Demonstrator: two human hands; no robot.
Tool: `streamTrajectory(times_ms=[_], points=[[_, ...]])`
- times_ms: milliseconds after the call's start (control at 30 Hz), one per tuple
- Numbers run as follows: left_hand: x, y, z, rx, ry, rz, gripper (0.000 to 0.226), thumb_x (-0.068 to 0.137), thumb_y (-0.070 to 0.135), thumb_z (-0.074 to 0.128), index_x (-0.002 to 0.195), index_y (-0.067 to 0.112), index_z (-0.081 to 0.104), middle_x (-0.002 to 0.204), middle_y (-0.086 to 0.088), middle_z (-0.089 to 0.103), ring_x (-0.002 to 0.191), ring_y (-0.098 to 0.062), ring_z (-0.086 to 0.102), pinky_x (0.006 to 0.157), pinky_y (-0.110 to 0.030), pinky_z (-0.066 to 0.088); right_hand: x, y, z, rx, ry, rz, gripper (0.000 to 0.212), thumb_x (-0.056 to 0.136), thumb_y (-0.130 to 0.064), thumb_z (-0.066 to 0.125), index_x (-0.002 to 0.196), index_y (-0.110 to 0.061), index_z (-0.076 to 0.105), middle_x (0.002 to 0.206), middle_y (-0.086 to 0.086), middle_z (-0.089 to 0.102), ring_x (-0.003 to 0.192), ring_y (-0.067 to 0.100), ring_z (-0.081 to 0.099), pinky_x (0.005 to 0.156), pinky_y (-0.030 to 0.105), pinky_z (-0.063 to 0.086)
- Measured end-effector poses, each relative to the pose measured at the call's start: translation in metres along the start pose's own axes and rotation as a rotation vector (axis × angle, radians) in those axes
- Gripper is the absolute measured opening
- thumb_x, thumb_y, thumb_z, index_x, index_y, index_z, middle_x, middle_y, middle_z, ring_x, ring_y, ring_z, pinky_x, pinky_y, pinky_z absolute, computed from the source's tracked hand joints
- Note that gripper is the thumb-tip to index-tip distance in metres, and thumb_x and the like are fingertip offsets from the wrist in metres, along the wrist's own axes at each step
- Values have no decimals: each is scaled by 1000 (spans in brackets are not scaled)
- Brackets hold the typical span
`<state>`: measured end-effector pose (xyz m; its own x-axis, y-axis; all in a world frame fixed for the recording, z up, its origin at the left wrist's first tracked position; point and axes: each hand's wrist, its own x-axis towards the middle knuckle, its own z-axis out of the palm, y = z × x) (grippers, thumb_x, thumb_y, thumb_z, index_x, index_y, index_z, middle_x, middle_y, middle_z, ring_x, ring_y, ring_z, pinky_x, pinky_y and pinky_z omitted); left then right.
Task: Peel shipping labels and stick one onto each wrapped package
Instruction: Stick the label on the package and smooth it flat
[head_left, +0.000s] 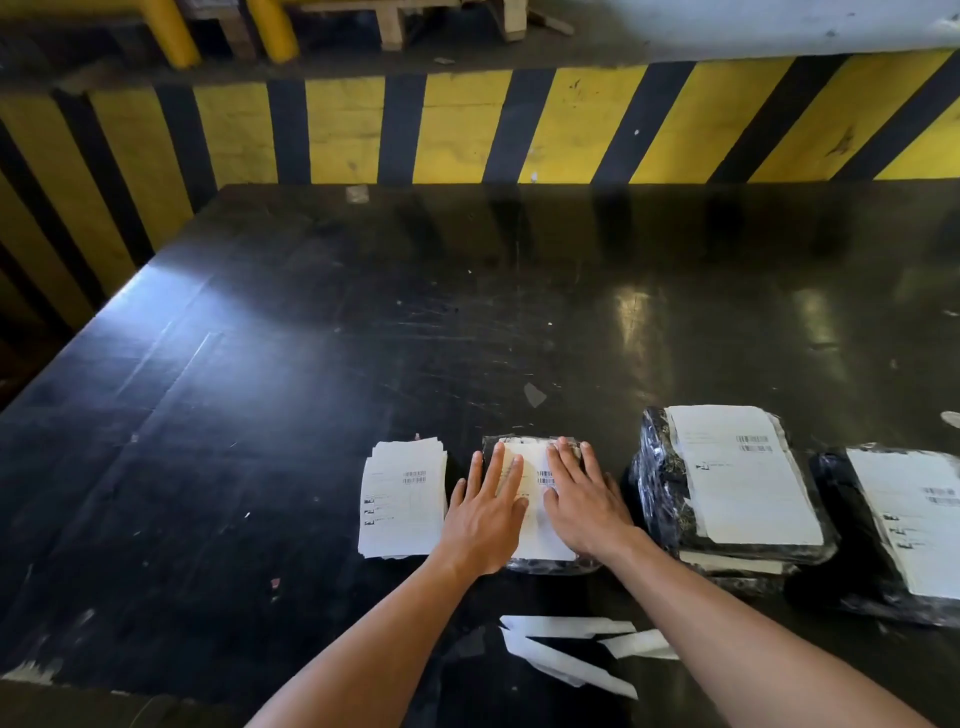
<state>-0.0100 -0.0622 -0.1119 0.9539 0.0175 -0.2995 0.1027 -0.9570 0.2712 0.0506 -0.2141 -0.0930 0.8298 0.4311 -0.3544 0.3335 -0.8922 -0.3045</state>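
A small package in black wrap (540, 564) lies on the dark table in front of me, with a white shipping label (535, 470) on its top. My left hand (485, 512) and my right hand (584, 501) both lie flat on that label, fingers spread and pointing away, holding nothing. A stack of loose white labels (402, 499) sits just left of the package. To the right stands a pile of wrapped packages (727, 488) with a label on the top one. Another labelled package (893, 535) is at the right edge.
Torn white backing strips (571, 649) lie on the table (311, 364) near its front edge, between my forearms. A yellow and black striped barrier (467, 124) runs behind the table. Small paper scraps (534, 395) dot the surface.
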Motion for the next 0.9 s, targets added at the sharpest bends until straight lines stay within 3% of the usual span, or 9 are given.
streamTrajectory(times_ms=[133, 333, 500, 633, 733, 800, 900], points=[[1, -4, 4, 1, -26, -9, 61, 104, 50, 12, 153, 32, -19, 157, 8, -36, 146, -26, -28, 124, -51, 5, -10, 5, 14, -75, 13, -67, 61, 103, -39, 19, 157, -23, -5, 164, -7, -16, 150, 20, -20, 122, 52, 4], [1, -4, 7, -37, -22, -16, 60, 103, 51, 10, 154, 34, -18, 156, 10, -37, 148, -26, -27, 123, -53, 6, -52, 14, 47, -75, 81, -163, 61, 102, -44, 15, 156, -26, -7, 161, -12, -20, 147, 11, -26, 122, 44, -6], [2, -6, 9, -39, -16, -7, 61, 103, 51, 10, 153, 34, -20, 156, 9, -37, 147, -29, -28, 122, -53, 5, -87, 26, 68, -174, 202, -247, 63, 98, -42, 36, 154, -14, 28, 163, 2, 22, 151, 18, 15, 116, 46, 11], [1, -6, 10, 27, 0, -3, 62, 103, 52, 9, 154, 31, -19, 158, 5, -35, 144, -32, -34, 123, -53, -3, -103, 37, 71, -196, 217, -367, 57, 97, -36, 40, 149, -14, 39, 159, 3, 33, 150, 18, 22, 116, 49, 17], [2, -6, 8, 127, 59, 15, 62, 104, 49, 13, 156, 26, -11, 163, -2, -25, 146, -32, -31, 123, -55, -3, -95, 35, 60, -63, 246, -372, 50, 98, -31, 40, 145, -17, 46, 152, -1, 45, 146, 12, 31, 120, 43, 18], [9, -5, 0, 145, 106, 54, 61, 105, 43, 21, 158, 21, -2, 166, -5, -13, 149, -30, -23, 123, -53, -1, -78, 26, 45, 6, 236, -325, 55, 100, -34, 32, 152, -18, 33, 160, -2, 31, 150, 10, 19, 123, 40, 14], [23, -3, -13, 95, 98, 21, 59, 105, 37, 24, 157, 21, 2, 167, -3, -4, 152, -28, -16, 122, -52, 1, -50, 18, 24, 16, 81, -205, 62, 103, -39, 24, 157, -20, 2, 164, -7, -11, 150, 8, -15, 124, 40, 3]])
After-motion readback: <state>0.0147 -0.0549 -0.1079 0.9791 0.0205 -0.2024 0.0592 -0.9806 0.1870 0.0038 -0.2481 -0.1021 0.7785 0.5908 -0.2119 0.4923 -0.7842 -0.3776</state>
